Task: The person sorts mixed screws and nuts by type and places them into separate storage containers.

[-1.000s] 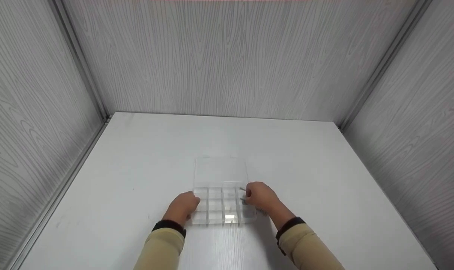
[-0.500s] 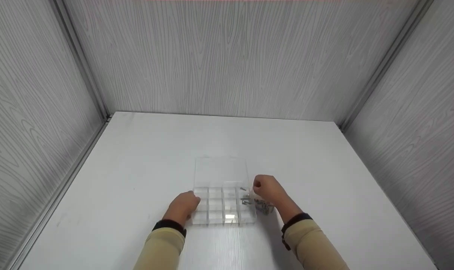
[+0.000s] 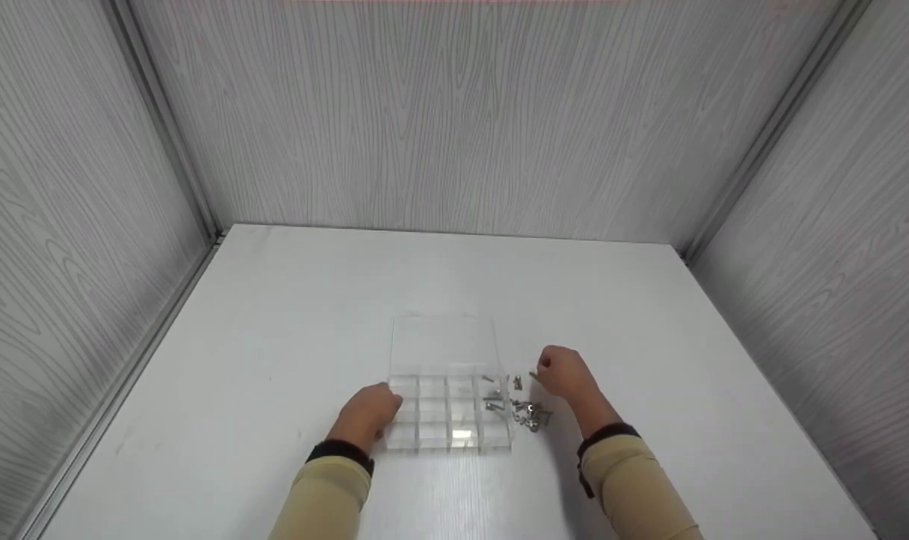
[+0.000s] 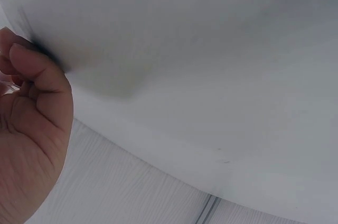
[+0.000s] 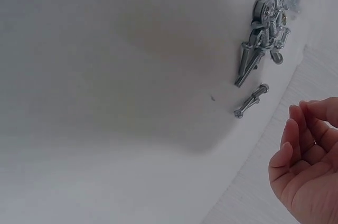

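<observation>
In the head view a clear plastic compartment box point(image 3: 433, 409) lies with its transparent lid point(image 3: 443, 339) folded back. My left hand point(image 3: 370, 409) grips its left edge; in the left wrist view the fingers are curled and the box barely shows. Several metal screws point(image 3: 494, 406) lie in the right column of compartments. My right hand point(image 3: 571, 375) is raised to the right of the box, thumb and fingertips together, with a small screw point(image 3: 533, 375) at the tips in the head view. That screw is hidden in the right wrist view. Beside the box lies a pile of screws and hardware point(image 3: 530, 414).
Two loose screws point(image 5: 251, 101) lie apart from the pile. The white table point(image 3: 312, 300) is bounded by grey wood-grain panels point(image 3: 439, 120) at the back and both sides.
My right hand has moved from over the box's right compartments out to the right, uncovering the screws inside and the pile beside it. The left hand has stayed at the box edge.
</observation>
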Available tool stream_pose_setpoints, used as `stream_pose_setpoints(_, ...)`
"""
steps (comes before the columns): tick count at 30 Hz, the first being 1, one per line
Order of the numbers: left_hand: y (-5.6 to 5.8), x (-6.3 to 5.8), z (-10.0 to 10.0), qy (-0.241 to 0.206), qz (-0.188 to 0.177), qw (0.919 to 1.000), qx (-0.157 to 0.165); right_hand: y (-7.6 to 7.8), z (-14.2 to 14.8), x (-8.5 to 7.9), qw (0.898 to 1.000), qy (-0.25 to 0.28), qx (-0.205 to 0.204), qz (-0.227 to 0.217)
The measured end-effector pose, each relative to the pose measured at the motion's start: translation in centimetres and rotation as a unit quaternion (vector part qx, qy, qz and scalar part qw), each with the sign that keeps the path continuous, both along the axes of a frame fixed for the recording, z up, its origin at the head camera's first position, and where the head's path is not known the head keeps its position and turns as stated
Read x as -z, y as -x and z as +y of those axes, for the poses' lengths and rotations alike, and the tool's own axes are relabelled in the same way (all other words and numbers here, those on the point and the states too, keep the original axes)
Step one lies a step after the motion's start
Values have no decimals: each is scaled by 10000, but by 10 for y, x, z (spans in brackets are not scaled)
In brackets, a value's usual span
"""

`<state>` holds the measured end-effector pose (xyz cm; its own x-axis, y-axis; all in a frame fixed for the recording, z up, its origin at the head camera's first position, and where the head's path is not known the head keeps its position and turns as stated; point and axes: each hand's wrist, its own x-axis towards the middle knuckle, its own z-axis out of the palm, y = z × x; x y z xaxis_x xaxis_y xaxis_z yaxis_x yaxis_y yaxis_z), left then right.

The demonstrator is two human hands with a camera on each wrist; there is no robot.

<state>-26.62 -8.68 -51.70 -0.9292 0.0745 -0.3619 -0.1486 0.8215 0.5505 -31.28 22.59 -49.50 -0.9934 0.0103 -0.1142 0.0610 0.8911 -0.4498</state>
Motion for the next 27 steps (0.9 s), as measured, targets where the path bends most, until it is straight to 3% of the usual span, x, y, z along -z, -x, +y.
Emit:
stream_pose_setpoints(4,0,-1,0,-10,-12,10000,17,2,5,3,9997,-132,145,-142)
stream_pose_setpoints(13,-1,0,1,113,-33,9999,14,-3,15,10,9970,-756,-181,-49)
stream_pose_setpoints(20,2,4,2,193,-52,9998,-41,-4,15,17,9954,-835,-6,-478)
stream_pose_setpoints(27,4,6,1,199,-55,9998,-46,-3,13,22,9905,-1235,-66,-595)
